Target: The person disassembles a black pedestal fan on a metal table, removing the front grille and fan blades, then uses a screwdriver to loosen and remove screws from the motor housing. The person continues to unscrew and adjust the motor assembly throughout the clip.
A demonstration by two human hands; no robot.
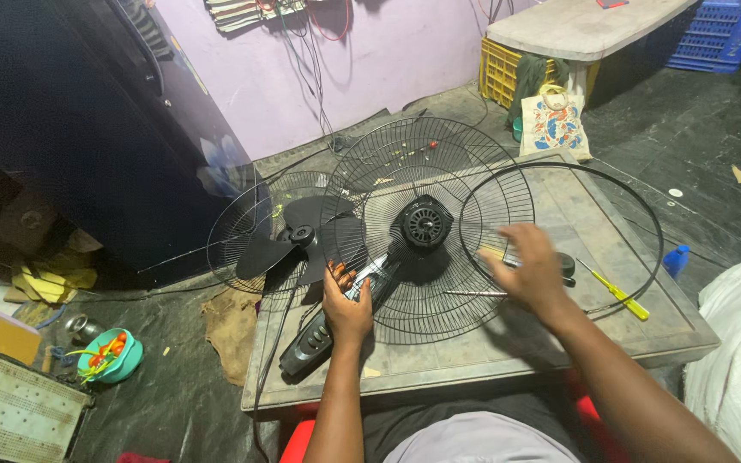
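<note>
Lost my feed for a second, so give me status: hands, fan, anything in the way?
Left hand gripping fan stem. Right hand open, blurred, over wire guard. Loose rim ring, yellow screwdriver beside it.

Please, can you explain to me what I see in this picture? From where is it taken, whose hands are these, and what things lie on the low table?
The picture comes from a camera worn on a person's head, looking down at their own two bare hands. No machine is working here. On the low table lies a taken-apart electric fan. The left hand grips the fan's black stand. The right hand, blurred from moving, is over the wire grille with the black motor at its centre; whether it touches the wires is unclear. Behind, to the left, lie the black blades on a second grille. A black ring and a yellow-handled screwdriver lie to the right.
</note>
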